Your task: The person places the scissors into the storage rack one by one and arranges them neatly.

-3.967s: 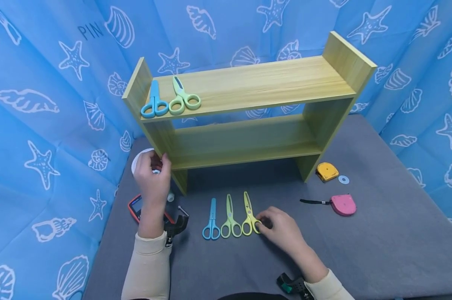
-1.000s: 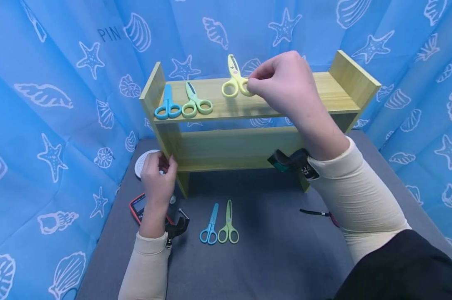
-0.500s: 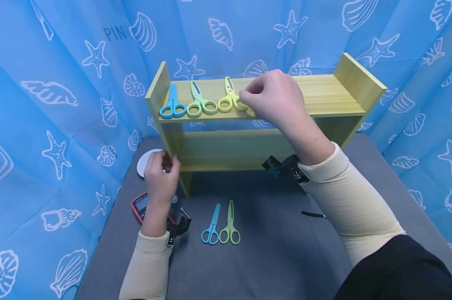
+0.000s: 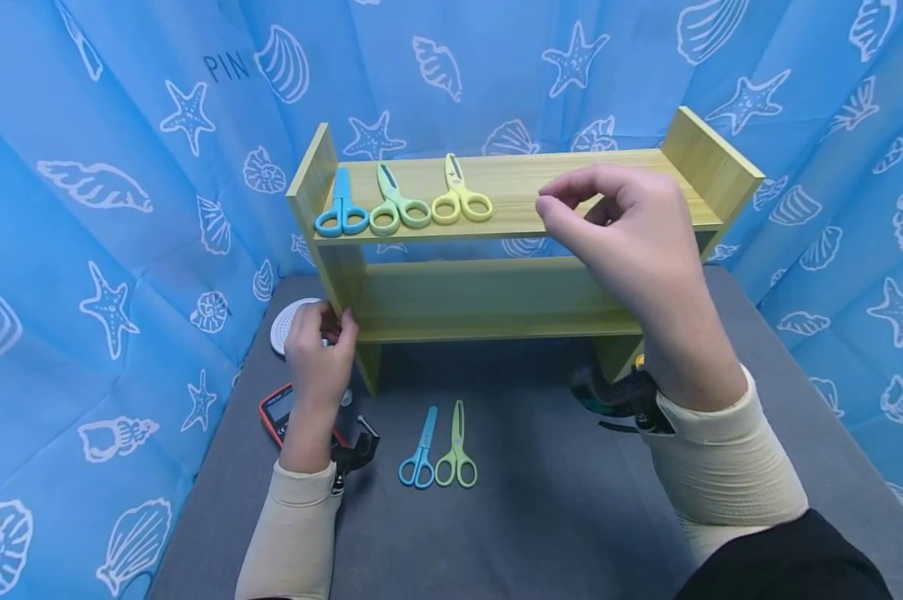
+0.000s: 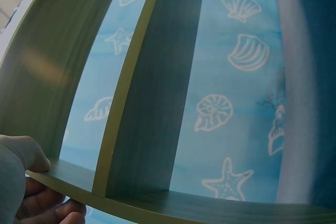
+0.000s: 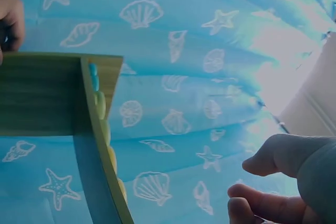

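Shelf [image 4: 481, 292] on worktop [image 4: 511, 533], curtain [image 4: 489, 58] behind. Three scissors [image 4: 395, 198] on shelf top, left half; two scissors [image 4: 457, 450] before shelf, on worktop.

"PIN" lettering [image 4: 226, 67], on blue curtain [image 4: 496, 58]

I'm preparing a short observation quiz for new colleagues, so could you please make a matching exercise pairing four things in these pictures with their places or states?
Column 1
1. Left hand
2. Yellow scissors
3. Right hand
4. Red-framed device

Column 2
A. Holding nothing, thumb and fingertips apart
B. On the grey table, partly hidden from view
C. Gripping the left side panel of the wooden shelf
D. Rightmost of three pairs on the upper board

Right pairs: 1-C, 2-D, 3-A, 4-B
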Demonstrator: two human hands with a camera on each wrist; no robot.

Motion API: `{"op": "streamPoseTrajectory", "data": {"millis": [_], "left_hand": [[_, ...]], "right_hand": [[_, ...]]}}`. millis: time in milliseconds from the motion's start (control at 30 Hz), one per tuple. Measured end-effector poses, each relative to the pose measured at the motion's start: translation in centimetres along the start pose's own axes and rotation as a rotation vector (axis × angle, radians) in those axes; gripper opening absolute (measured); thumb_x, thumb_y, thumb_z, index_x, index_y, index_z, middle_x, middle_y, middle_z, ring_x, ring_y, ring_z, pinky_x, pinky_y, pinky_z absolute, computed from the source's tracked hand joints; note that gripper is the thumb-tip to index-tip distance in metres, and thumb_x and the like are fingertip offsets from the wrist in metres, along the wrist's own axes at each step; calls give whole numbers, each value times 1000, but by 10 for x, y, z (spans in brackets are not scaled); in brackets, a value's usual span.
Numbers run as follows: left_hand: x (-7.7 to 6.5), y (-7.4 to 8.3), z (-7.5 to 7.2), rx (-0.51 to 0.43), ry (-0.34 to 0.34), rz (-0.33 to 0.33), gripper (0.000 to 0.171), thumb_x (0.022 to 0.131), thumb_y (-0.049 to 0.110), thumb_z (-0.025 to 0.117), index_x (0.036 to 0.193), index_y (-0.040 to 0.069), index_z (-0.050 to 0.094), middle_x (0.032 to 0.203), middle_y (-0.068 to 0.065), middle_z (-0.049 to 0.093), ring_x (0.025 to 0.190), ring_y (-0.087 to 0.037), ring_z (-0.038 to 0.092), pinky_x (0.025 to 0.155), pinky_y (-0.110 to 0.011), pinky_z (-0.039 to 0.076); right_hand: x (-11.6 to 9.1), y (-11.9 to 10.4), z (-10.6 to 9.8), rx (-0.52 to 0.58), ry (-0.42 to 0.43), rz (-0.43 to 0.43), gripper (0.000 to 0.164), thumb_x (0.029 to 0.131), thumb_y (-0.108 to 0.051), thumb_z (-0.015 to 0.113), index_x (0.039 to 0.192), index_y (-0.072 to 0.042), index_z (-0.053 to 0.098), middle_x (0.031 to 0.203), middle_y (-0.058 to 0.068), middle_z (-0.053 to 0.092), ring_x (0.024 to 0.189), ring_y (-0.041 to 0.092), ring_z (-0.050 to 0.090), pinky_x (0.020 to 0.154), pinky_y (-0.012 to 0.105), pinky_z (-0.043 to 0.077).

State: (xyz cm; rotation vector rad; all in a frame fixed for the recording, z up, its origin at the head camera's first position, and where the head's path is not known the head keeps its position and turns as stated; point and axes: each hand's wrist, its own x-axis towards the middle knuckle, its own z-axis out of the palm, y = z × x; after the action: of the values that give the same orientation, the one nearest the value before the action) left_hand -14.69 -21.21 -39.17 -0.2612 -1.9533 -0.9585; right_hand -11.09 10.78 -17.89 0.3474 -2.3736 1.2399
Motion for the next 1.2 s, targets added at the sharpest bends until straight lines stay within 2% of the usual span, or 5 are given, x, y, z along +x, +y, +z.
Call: {"op": "streamPoseTrajectory", "data": {"millis": [267,533,867,1067,1200], "left_hand": [[0,0,2,4,1,18,10,93,2,68,93,-6,62,82,-17,58,66,-26,58,58,-23,44],[0,2,2,2,-3,12,11,93,2,67,93,-7,61,82,-18,58,66,-26,57,59,-23,43],[1,0,-1,5,11,4,10,93,1,68,93,-7,62,83,-18,58,67,-25,58,61,-17,42],[0,1,0,1,20,-13,10,93,1,67,93,-7,62,82,-19,58,67,-26,58,61,-15,41],[-2,2,1,2,19,-14,10,93,0,68,92,-7,61,81,-18,58,66,-26,58,60,-17,43]], "right_hand": [[-39,20,-20,111,103,58,17,91,-21,78,103,-9,80,73,5,63,59,19,47,51,26,36],[-74,49,-19,177,70,17,12,93,-6,74,104,-5,78,77,4,63,60,18,47,49,26,37],[-124,88,32,323,-62,-44,15,90,4,72,100,-6,75,90,2,67,62,16,51,52,26,42],[-148,113,66,270,-158,-5,17,91,-4,75,99,-19,75,89,-5,66,63,15,53,52,27,45],[-166,130,93,246,-215,53,17,90,-4,76,97,-20,75,89,-8,68,64,13,56,56,26,49]]}}
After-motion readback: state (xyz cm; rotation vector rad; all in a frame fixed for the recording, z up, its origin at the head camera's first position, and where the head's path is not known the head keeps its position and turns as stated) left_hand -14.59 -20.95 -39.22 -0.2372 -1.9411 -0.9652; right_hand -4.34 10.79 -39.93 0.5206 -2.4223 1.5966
